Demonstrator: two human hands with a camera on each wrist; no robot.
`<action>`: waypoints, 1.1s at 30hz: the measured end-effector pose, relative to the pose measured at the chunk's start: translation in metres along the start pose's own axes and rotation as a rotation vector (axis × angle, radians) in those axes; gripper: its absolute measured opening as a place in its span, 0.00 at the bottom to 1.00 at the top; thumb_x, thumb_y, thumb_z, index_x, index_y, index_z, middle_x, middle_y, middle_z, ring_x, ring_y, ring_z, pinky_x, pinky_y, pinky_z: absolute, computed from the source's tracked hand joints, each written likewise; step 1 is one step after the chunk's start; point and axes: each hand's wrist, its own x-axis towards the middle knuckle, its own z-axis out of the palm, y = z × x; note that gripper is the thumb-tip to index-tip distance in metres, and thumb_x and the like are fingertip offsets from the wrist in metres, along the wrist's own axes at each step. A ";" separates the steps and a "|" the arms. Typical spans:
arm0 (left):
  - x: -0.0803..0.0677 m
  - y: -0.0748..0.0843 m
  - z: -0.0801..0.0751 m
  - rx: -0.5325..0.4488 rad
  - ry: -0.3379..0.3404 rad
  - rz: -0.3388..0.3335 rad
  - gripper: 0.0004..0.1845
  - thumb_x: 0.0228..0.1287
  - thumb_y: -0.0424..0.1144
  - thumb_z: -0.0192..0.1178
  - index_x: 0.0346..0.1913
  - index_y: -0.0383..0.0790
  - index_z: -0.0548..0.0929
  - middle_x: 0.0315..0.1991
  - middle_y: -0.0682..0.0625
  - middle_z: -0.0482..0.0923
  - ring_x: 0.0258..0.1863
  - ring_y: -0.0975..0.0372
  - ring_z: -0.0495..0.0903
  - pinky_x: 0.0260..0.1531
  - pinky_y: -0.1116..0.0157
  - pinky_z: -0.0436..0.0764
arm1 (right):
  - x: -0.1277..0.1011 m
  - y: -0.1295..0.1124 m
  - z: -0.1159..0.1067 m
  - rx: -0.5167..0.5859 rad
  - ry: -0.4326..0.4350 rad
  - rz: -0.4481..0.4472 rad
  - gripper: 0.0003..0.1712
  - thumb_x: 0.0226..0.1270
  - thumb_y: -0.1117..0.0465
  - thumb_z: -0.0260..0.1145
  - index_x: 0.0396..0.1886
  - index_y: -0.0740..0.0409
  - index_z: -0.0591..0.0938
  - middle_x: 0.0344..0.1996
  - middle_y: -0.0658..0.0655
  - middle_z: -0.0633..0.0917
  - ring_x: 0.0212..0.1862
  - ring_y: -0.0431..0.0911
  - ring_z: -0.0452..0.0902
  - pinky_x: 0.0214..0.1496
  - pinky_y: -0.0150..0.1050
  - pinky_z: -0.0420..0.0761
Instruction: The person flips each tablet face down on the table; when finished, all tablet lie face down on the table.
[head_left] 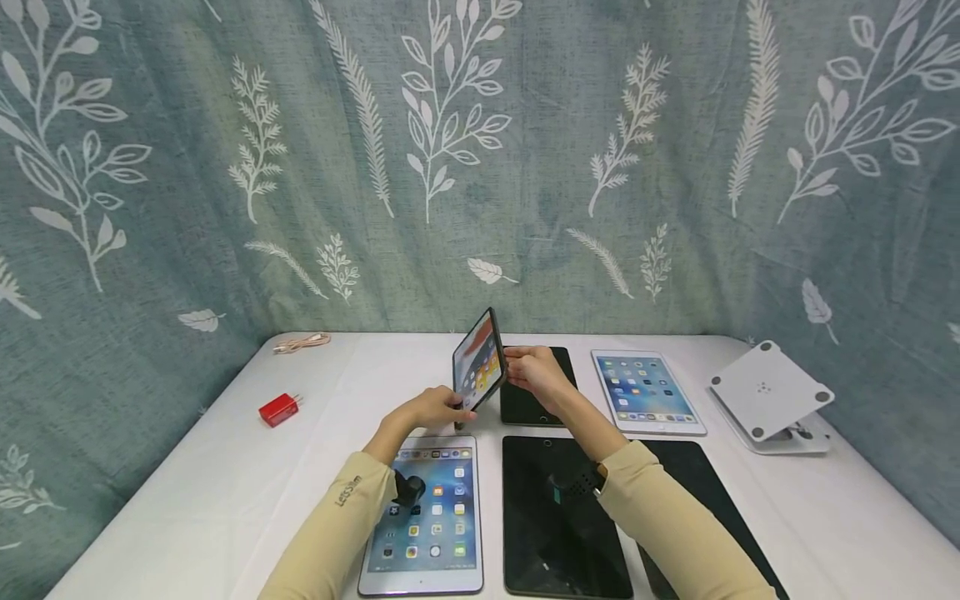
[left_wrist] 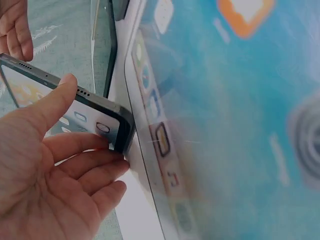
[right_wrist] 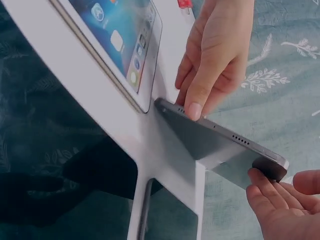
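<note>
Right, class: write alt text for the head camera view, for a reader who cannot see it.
Two hands, left and right, hold a lit dark-framed tablet tilted above a white table, where five more tablets lie flat, two of them lit.

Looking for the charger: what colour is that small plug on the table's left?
Red charger plug, clearest in head view.

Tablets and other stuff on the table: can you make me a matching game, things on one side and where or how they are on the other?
Things:
1. raised tablet
2. red charger
3. white stand
4. pink cable

Places or states:
A. far left corner of the table
B. right side of the table, top tilted
C. held off the table by both hands, screen lit
D. left side of the table, lying alone

Pairs: 1-C, 2-D, 3-B, 4-A
</note>
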 end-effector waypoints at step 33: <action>-0.039 -0.024 -0.079 -0.385 0.025 0.251 0.30 0.61 0.30 0.54 0.65 0.26 0.58 0.63 0.32 0.61 0.63 0.45 0.63 0.56 0.55 0.70 | 0.007 0.050 0.066 -0.276 -0.395 -0.036 0.38 0.69 0.45 0.47 0.68 0.67 0.55 0.68 0.65 0.57 0.69 0.58 0.50 0.68 0.55 0.53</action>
